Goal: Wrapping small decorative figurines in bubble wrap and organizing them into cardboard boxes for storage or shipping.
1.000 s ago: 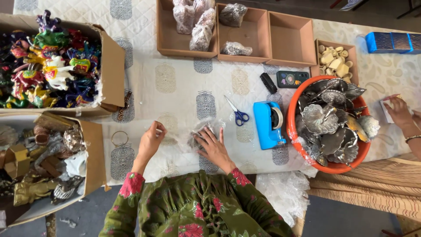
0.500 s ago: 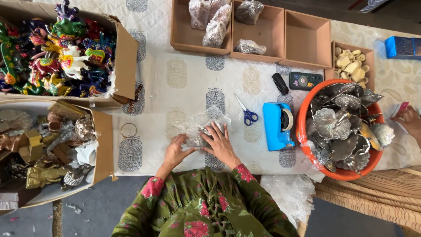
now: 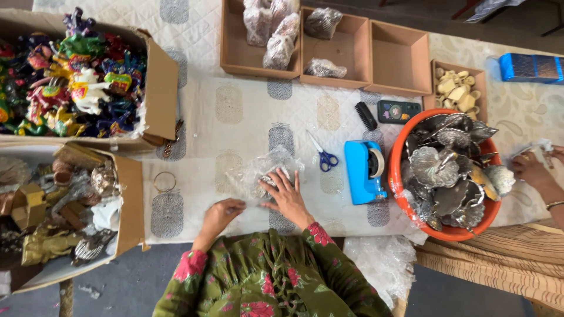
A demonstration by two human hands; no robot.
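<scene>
My right hand (image 3: 286,195) lies flat, fingers spread, on a small dark metal item wrapped in clear bubble wrap (image 3: 258,169) on the white quilted table cover. My left hand (image 3: 221,212) rests near the table's front edge, its fingertips pinching the near edge of the same wrap. Blue-handled scissors (image 3: 322,155) lie just right of the bundle, and a blue tape dispenser (image 3: 364,169) stands beyond them.
An orange basin (image 3: 411,205) of silver leaf-shaped metal pieces sits at right. Two cardboard boxes of colourful figurines (image 3: 76,76) and brass items (image 3: 64,205) stand at left. Shallow brown trays (image 3: 346,53) line the far side. Another person's hand (image 3: 529,170) works at far right.
My left hand has slid back from the bundle toward the table's front edge, pulling the wrap's near edge. My right hand stays pressed on the bundle.
</scene>
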